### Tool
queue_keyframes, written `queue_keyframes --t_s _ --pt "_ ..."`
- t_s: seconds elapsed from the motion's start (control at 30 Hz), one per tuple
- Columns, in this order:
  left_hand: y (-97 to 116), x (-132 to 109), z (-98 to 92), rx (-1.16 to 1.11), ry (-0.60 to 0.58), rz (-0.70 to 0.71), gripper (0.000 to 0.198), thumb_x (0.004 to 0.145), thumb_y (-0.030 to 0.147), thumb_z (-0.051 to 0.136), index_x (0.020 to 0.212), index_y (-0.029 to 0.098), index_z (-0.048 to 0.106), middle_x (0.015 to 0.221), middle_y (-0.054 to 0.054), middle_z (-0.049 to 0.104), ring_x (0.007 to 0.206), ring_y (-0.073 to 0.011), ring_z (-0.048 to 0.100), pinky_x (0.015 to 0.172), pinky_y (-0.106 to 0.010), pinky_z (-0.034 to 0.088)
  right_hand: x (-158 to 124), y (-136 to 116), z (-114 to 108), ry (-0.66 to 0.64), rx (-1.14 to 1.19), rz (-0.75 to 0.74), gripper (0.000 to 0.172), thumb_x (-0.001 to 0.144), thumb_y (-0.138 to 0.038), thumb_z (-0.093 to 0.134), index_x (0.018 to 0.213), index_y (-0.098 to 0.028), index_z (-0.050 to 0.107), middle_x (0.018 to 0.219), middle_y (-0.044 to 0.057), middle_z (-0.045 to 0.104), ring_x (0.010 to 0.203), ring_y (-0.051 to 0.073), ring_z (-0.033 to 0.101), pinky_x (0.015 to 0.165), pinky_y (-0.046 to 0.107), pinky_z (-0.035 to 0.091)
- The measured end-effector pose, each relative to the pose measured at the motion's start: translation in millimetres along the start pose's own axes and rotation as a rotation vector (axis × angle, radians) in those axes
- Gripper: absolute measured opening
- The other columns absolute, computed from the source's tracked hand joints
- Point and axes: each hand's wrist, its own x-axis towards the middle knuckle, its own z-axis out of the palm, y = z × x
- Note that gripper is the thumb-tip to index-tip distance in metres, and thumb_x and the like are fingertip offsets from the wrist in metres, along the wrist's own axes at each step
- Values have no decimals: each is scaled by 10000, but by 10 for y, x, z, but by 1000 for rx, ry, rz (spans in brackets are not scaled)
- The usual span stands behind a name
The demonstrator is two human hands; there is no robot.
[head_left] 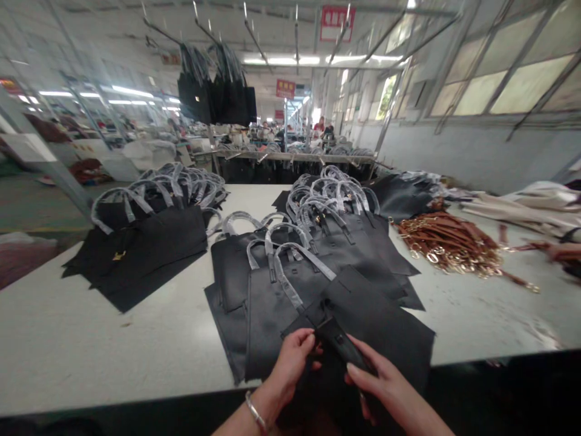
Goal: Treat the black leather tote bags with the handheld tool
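The right hand [379, 375] is gripping a black tab [338, 342], with its thumb lying along it. The left hand [295, 357], wearing a bracelet [255, 413], is keeping its thumb and forefinger narrow beside the tab's upper end; I cannot tell if they are pinching it. The tab is lying slantwise over a black panel [381, 309] at the table's [181, 357] near edge. It is looking smooth, long and slightly shiny, and is showing a small dark slot. Beyond, wrapped handles [285, 284] are arching from more panels [227, 266]; farther, black bags [218, 100] are hanging.
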Motion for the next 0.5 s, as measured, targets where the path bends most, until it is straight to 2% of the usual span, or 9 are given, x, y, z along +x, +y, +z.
queue_keyframes --t_s 0.13,0.27,0.33,0.43,0.5 --pt "-2 24 29 -25 47 -3 561 642 572 720 966 122 637 830 -52 607 707 -145 566 546 -232 469 4 -42 -35 45 15 -23 857 739 -543 671 1422 -173 308 780 13 662 391 92 559 360 181 421" --pt "7 19 50 -49 -10 46 523 615 561 750 846 99 665 718 -31 604 625 -110 537 587 -228 443 -7 -15 -44 -5 19 42 804 756 -526 660 1411 -193 334 776 13 660 396 95 565 355 177 415" --pt "14 21 51 -51 -24 60 514 595 559 765 782 91 665 669 -23 593 583 -99 514 586 -232 425 4 -27 -42 53 13 25 773 776 -513 645 1413 -205 334 795 17 662 405 97 569 363 182 424" --pt "17 33 38 -65 10 51 531 568 567 776 785 93 670 647 -17 592 566 -104 506 598 -250 422 -10 -76 -57 136 -15 -11 761 787 -505 640 1419 -214 331 821 22 667 419 98 576 377 188 437" --pt "-2 35 26 -44 17 69 518 589 562 761 797 95 679 651 -20 603 581 -112 513 610 -253 416 -47 -93 -67 91 -24 17 752 786 -505 649 1412 -221 346 819 18 668 422 95 576 379 183 435"
